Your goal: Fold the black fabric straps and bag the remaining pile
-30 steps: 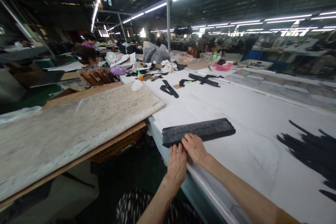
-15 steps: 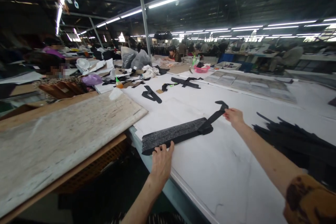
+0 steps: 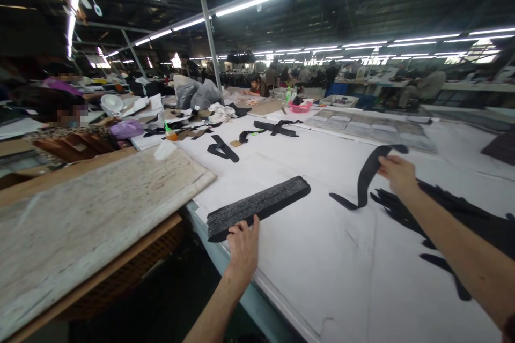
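Seemingly separating strips, the right hand (image 3: pixel 399 176) pinches one black strip (image 3: pixel 364 182) (left hand (image 3: pixel 243 247) unclenched against the strip stack (image 3: pixel 259 199)) that likely needs straightening next.

Ceiling (image 3: pixel 402 0): dark and high, crossed by dim beams.
Tube lights (image 3: pixel 257 0): one long white row from near right toward the far left, a shorter row at left, many more far right.
Pillar (image 3: pixel 210 35): pale, slim, standing far past the worktable.
Windows (image 3: pixel 176 60): bright far openings (possibly doorways; the glare hides which).
Worktable (image 3: pixel 306 273): broad, white-topped, with a blue-green side.
Board (image 3: pixel 100 209): near left, pale and stained, above a brown lattice crate (image 3: pixel 116 278).
Bench (image 3: pixel 469 87): long, pale-topped, far right.
Floor (image 3: pixel 233 324): near, greenish, mostly in shadow.
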A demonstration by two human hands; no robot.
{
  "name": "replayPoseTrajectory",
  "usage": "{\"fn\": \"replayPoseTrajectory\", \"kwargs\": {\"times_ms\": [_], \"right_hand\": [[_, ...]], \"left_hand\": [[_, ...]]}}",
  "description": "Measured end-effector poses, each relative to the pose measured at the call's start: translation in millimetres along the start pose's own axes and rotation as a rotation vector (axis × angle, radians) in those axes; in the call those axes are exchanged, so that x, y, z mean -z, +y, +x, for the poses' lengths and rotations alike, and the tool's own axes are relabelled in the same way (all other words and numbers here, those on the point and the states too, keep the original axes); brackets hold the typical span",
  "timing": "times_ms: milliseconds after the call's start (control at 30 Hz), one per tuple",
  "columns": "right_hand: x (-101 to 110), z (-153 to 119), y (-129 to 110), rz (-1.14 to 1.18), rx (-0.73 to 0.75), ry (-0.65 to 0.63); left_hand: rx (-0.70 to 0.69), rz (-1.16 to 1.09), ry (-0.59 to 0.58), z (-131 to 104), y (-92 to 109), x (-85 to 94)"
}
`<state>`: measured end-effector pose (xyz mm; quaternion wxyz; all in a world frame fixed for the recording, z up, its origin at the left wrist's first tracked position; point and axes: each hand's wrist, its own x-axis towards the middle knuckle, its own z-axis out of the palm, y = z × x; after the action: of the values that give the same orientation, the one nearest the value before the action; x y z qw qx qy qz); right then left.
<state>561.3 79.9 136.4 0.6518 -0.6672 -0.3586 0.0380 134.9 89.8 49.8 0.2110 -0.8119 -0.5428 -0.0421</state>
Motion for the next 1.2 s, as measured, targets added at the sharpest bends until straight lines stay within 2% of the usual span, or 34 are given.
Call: {"fn": "replayPoseTrajectory", "kwargs": {"times_ms": [67,133,200,267,333,433,467,533,600,667,767,867,967,1033,1133,1200], "right_hand": [[-18.1,-40.6,2.5,0.008,-0.045,-0.071],[-36.6,-86.7,0.0,-0.049,-0.047,-0.21],[-53.5,-133.3,-6.9,-0.151,0.037,-0.336],[-68.0,-176.6,-15.7,-0.238,0.181,-0.417],[-79.8,-214.0,-23.8,-0.302,0.383,-0.5],[-92.0,-257.3,-32.7,-0.401,0.726,-0.588],[-94.3,-268.2,-35.0,-0.442,0.819,-0.602],[-96.2,-285.3,-39.0,-0.524,0.944,-0.636],[-94.4,-296.2,-42.5,-0.587,0.994,-0.697],[-89.7,-301.4,-45.3,-0.612,0.998,-0.759],[-80.3,-299.3,-47.7,-0.572,0.962,-0.809],[-69.0,-286.6,-45.5,-0.568,0.925,-0.773],[-54.6,-267.2,-35.9,-0.757,0.835,-0.685],[-44.1,-253.9,-26.0,-0.963,0.732,-0.651],[-32.8,-238.0,-11.3,-1.21,0.574,-0.661],[-30.8,-230.4,-4.7,-1.279,0.503,-0.685]], "left_hand": [[0.017,-0.039,0.057,-3.7,-3.9,1.9],[0.032,-0.127,0.137,-8.6,-8.0,3.5],[0.034,-0.3,0.196,-14.5,-10.2,6.7],[0.046,-0.59,0.165,-21.1,-9.1,12.0],[0.122,-1.001,-0.027,-27.7,-5.6,18.6],[0.404,-1.636,-0.447,-35.6,-2.9,26.4],[0.515,-1.789,-0.533,-37.5,-4.1,27.7],[0.687,-1.962,-0.579,-40.2,-9.8,28.2],[0.777,-1.977,-0.543,-42.1,-17.0,27.5],[0.78,-1.912,-0.513,-43.4,-22.1,26.9],[0.67,-1.8,-0.492,-43.9,-22.5,27.9],[0.583,-1.718,-0.516,-44.3,-18.8,29.6],[0.483,-1.619,-0.552,-46.9,-17.7,30.2],[0.383,-1.469,-0.522,-48.9,-18.1,30.2],[0.281,-1.17,-0.461,-48.5,-15.4,31.8],[0.246,-1.015,-0.464,-44.8,-10.4,34.4]]}}
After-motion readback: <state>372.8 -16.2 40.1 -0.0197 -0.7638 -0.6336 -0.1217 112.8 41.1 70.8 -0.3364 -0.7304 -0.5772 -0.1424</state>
